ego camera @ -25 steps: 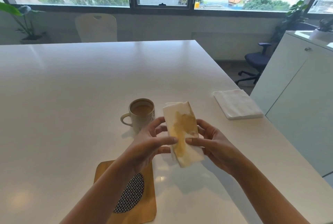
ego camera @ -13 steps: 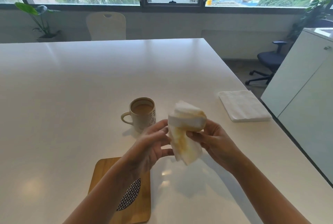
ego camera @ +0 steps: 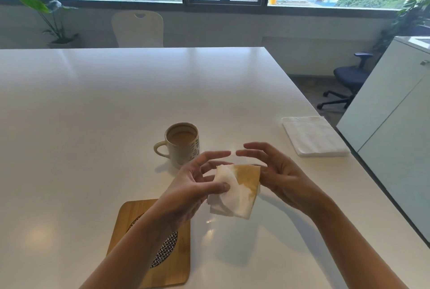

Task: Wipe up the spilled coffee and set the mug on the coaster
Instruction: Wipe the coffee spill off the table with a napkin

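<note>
A folded white napkin (ego camera: 237, 192) with a brown coffee stain hangs above the table between both hands. My left hand (ego camera: 193, 186) pinches its left edge with the thumb on top. My right hand (ego camera: 277, 172) holds the right edge, its fingers spread above. A cream patterned mug (ego camera: 182, 143) full of milky coffee stands on the white table (ego camera: 116, 114) just behind my left hand. The wooden coaster (ego camera: 179, 258) with a woven black-and-white centre lies near the front edge, partly hidden by my left forearm. I see no spill on the table.
A stack of clean white napkins (ego camera: 314, 136) lies near the table's right edge. A white cabinet (ego camera: 395, 126) stands to the right, with a dark office chair (ego camera: 346, 79) behind it. A pale chair (ego camera: 137, 29) sits at the table's far side.
The napkin has been folded from a long upright strip into a smaller, flatter square and lowered. The fingers of both hands have spread out. The view has shifted slightly.
</note>
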A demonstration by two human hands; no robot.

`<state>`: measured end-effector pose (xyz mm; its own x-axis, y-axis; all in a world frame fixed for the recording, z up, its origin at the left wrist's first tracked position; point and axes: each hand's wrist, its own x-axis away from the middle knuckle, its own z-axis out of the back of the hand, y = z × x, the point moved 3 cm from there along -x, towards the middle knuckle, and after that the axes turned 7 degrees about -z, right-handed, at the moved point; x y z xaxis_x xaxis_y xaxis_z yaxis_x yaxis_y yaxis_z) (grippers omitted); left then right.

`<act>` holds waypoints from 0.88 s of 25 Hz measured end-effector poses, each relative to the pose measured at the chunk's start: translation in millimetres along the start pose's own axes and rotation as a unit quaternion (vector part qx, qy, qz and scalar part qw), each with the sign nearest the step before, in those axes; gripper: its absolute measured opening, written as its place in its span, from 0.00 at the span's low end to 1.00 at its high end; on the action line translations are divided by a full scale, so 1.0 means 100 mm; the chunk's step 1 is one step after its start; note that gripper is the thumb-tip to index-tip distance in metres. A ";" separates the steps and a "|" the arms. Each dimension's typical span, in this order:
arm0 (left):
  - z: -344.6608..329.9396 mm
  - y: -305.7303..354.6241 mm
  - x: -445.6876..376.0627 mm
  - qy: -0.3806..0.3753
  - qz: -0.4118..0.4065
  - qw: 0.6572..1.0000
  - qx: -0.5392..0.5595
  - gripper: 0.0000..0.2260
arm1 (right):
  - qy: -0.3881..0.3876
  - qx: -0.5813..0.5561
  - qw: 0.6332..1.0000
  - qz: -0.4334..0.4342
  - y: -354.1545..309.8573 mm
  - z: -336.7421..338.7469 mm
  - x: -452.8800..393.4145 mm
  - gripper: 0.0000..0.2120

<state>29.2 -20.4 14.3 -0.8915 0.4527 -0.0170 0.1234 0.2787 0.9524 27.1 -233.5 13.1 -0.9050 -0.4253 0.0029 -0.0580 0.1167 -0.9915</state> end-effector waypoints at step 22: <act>0.06 -0.07 -0.22 0.057 -0.089 0.959 -0.264 0.22 | 0.187 0.140 0.966 -0.109 0.14 -0.10 -0.04 0.14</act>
<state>50.8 -27.2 6.1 -0.9233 0.3343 -0.1889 -0.2463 -0.1384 0.9593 26.2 -221.0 0.6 -0.9760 -0.0517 0.2114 -0.1965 -0.2082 -0.9582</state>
